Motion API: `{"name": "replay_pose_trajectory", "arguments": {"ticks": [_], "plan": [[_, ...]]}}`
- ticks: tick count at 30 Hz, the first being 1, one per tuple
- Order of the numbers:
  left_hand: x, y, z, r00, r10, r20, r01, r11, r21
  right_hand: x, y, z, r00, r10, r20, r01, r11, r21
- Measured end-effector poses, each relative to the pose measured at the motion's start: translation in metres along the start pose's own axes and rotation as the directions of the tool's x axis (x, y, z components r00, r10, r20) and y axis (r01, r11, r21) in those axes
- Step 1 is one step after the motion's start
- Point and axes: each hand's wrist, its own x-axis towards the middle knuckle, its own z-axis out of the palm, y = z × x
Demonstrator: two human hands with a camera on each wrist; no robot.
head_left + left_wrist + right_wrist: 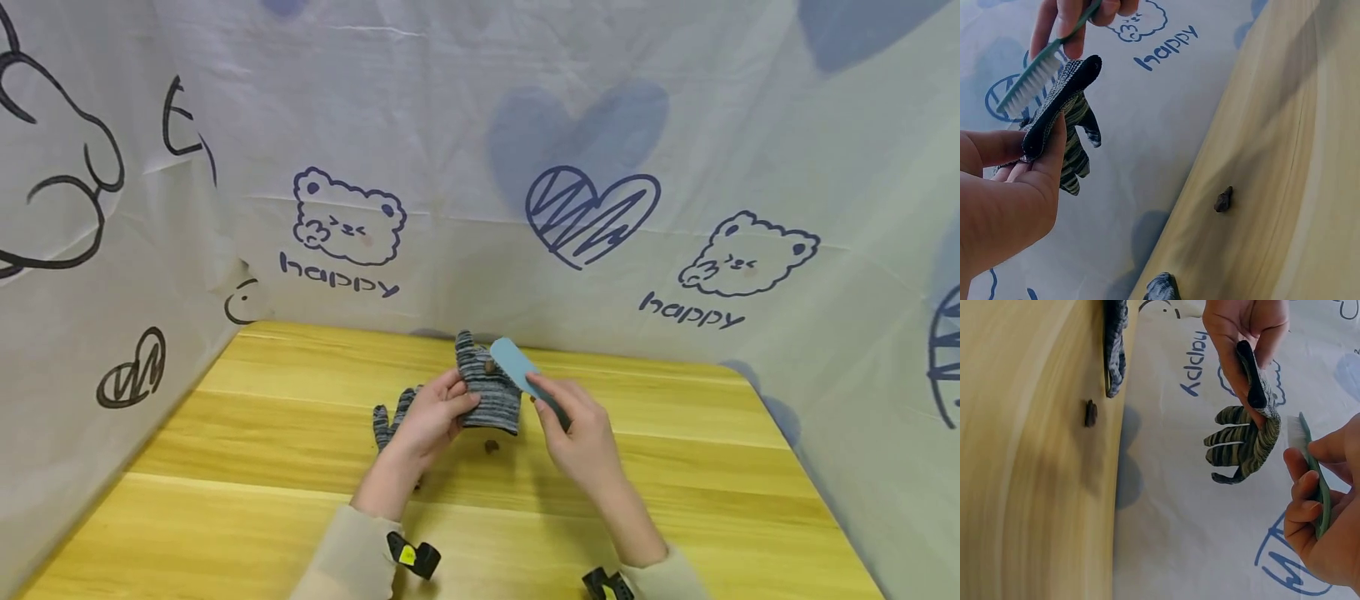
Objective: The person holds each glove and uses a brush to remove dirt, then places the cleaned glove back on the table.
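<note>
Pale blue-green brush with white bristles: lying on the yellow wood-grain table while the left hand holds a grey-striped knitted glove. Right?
Not quite: the brush isn't lying on the table. The head view shows the right hand gripping it by its handle, above the table. The left hand does hold the glove.

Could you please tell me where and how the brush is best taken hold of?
I would grip the brush by its slim handle, coming from the person's right, as the right hand does. The handle slants toward that side and the person, while the bristles face the raised glove and are probably better left free.
</note>
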Motion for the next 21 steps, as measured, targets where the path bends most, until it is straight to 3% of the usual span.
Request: {"name": "replay_pose_trajectory", "arguments": {"ticks": [7, 10, 17, 21], "plan": [[-0.0053, -0.0051, -0.0065, 1.000, -0.010, -0.015, 0.010, 1.000, -0.028, -0.0039, 0.0010, 0.0086, 0.998, -0.012, 0.054, 0.012, 1.000, -0.012], [-0.0082, -0.0057, -0.0076, 0.998, -0.028, -0.050, 0.025, 0.998, -0.050, -0.0065, 0.0021, 0.0096, 0.997, -0.002, 0.071, 0.005, 0.999, -0.038], [-0.0064, -0.0037, -0.0089, 0.998, -0.019, -0.059, 0.009, 0.985, -0.173, -0.0047, 0.0046, 0.0082, 0.995, 0.005, 0.100, 0.004, 0.996, -0.090], [-0.0026, -0.0056, -0.0086, 0.997, -0.032, -0.072, 0.022, 0.991, -0.134, -0.0042, 0.0051, 0.0059, 0.992, 0.013, 0.128, 0.002, 0.994, -0.111]]}}
